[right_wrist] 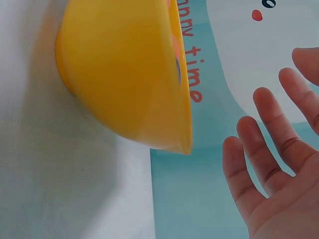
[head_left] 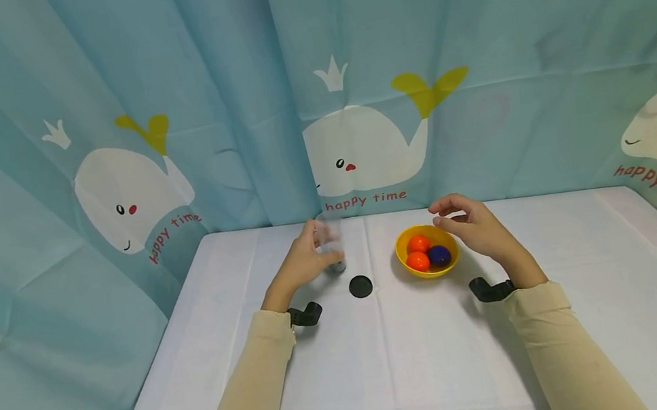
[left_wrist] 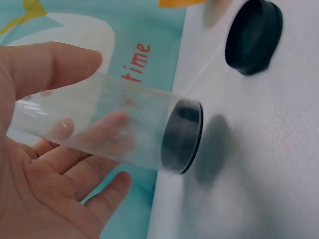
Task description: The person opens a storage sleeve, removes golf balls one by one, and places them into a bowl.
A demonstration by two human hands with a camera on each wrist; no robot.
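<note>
My left hand (head_left: pixel 304 259) grips a clear plastic jar (head_left: pixel 330 244) with a dark base, held just above the white table. In the left wrist view the jar (left_wrist: pixel 114 129) lies between thumb and fingers (left_wrist: pixel 99 132), its dark base (left_wrist: pixel 182 137) toward the table. A black round lid (head_left: pixel 360 286) lies on the cloth just right of the jar; the lid (left_wrist: pixel 253 36) also shows in the left wrist view. My right hand (head_left: pixel 467 221) hovers with loosely bent fingers over the right rim of a yellow bowl (head_left: pixel 413 270) holding two orange balls (head_left: pixel 417 252) and a dark blue one (head_left: pixel 438 255). It holds nothing.
A white cloth covers the table (head_left: pixel 421 358). A blue curtain with whale prints (head_left: pixel 358 146) closes off the back and both sides. The yellow bowl (right_wrist: pixel 124 74) fills the right wrist view beside my fingers (right_wrist: pixel 269 149).
</note>
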